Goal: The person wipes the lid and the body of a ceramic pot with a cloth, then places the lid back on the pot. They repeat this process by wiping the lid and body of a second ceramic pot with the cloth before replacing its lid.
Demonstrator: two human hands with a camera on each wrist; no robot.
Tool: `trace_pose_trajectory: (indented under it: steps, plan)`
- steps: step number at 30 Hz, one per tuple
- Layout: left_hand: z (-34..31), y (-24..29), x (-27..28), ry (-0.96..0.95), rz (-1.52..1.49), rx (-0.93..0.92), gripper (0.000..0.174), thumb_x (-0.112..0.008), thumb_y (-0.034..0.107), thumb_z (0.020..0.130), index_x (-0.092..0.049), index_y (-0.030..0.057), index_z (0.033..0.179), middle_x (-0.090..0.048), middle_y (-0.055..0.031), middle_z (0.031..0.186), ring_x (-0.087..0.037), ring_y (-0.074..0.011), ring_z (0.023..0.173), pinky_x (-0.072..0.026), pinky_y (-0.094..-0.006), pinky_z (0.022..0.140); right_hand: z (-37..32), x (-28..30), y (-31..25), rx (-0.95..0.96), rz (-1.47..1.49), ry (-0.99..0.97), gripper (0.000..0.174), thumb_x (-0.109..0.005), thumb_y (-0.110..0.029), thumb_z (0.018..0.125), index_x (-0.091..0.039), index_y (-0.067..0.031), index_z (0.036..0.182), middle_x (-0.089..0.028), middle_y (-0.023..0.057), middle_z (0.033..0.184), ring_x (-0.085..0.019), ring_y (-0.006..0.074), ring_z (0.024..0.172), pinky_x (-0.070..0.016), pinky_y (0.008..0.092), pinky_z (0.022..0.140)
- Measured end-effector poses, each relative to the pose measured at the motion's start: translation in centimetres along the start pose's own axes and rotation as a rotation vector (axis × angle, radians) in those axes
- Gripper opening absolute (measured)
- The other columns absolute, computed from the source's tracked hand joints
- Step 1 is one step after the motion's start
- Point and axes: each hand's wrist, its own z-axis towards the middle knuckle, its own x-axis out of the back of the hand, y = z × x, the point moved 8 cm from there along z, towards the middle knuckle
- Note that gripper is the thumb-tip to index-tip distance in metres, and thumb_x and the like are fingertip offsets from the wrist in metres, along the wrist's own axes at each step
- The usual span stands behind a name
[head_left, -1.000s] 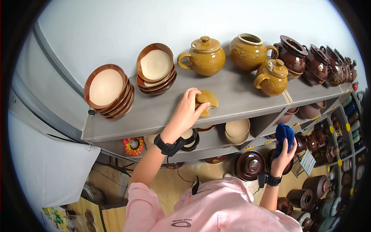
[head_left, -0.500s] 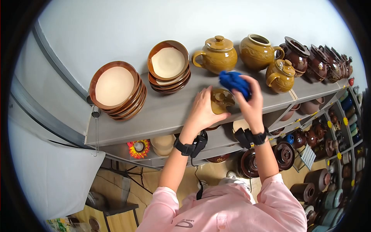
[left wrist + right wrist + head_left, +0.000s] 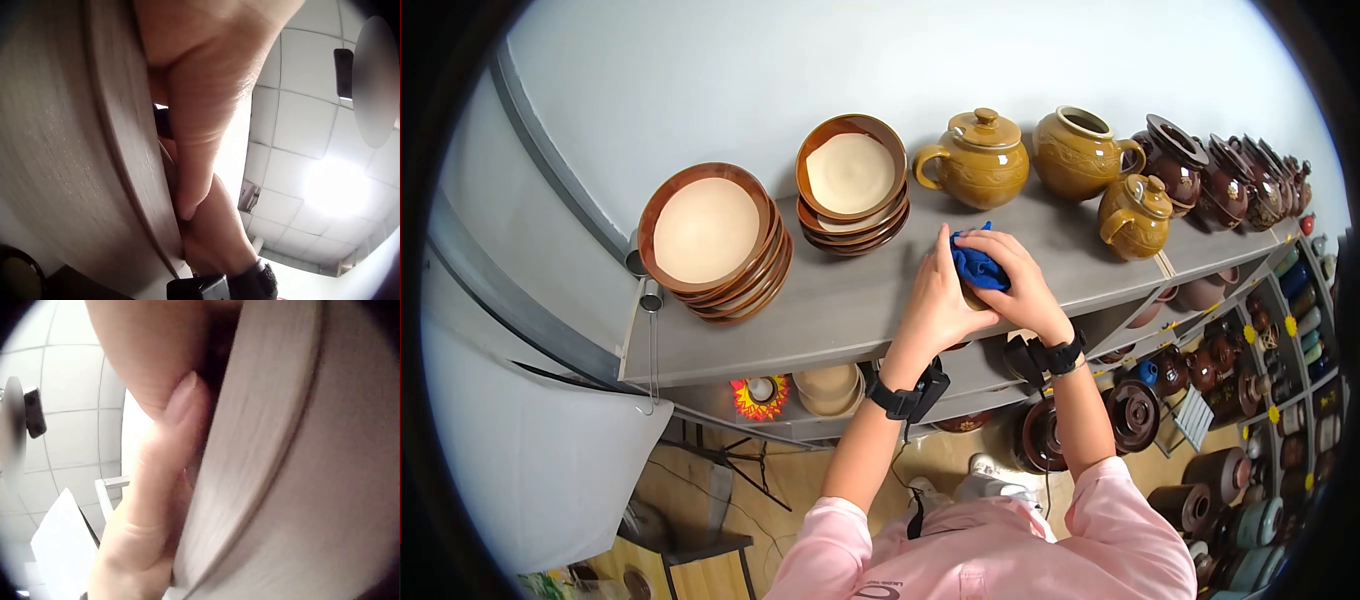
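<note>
In the head view my left hand holds an ochre glazed lid at the shelf's front edge, its fingers and thumb spread round the rim. Only a sliver of that lid shows under the hands. My right hand grips a bunched blue cloth and presses it onto the top. Both thumbs come close together on the near side. Each wrist view shows hand and shelf edge, with lid and cloth mostly hidden.
Left on the grey shelf are two stacks of brown-rimmed bowls. Behind the hands stand an ochre lidded teapot, a lidless pot and a smaller teapot. Dark brown jars line the right.
The right hand has brought the blue cloth from the right, away from the shelf, over to the lid. My left hand has shifted from the lid's knob to its rim.
</note>
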Motion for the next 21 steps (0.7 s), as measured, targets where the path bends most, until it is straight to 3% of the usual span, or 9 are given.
trace_pose_trajectory:
  steps: [6, 10, 21]
  plan:
    - [0.0, -0.5, -0.2, -0.014, 0.011, 0.043, 0.121, -0.087, 0.023, 0.056, -0.012, -0.0046, 0.146, -0.04, -0.0293, 0.137, -0.042, -0.0396, 0.129, -0.0356, -0.0426, 0.107, -0.1, 0.4, 0.4, -0.025, 0.102, 0.089, 0.042, -0.068, -0.006, 0.069, -0.062, -0.0087, 0.11, -0.062, 0.0108, 0.108, -0.055, 0.0333, 0.104, -0.0402, 0.0411, 0.094]
    - [0.0, -0.4, -0.1, -0.022, 0.005, 0.079, 0.12, -0.087, 0.025, 0.055, -0.014, -0.0063, 0.145, -0.041, -0.0299, 0.137, -0.041, -0.0409, 0.128, -0.0355, -0.0436, 0.107, -0.4, 0.6, 0.2, -0.015, 0.09, 0.133, 0.042, -0.068, -0.006, 0.069, -0.063, -0.0089, 0.11, -0.062, 0.0111, 0.11, -0.055, 0.033, 0.106, -0.0393, 0.0415, 0.095]
    - [0.0, -0.3, -0.1, -0.025, -0.026, 0.09, 0.12, -0.088, 0.027, 0.056, -0.013, -0.0058, 0.145, -0.043, -0.0315, 0.134, -0.046, -0.0417, 0.124, -0.0391, -0.0436, 0.103, -0.7, 1.5, 0.2, 0.119, 0.333, 0.059, 0.04, -0.066, 0.01, 0.06, -0.068, -0.0044, 0.097, -0.068, 0.0102, 0.107, -0.057, 0.0303, 0.116, -0.0426, 0.0411, 0.101]
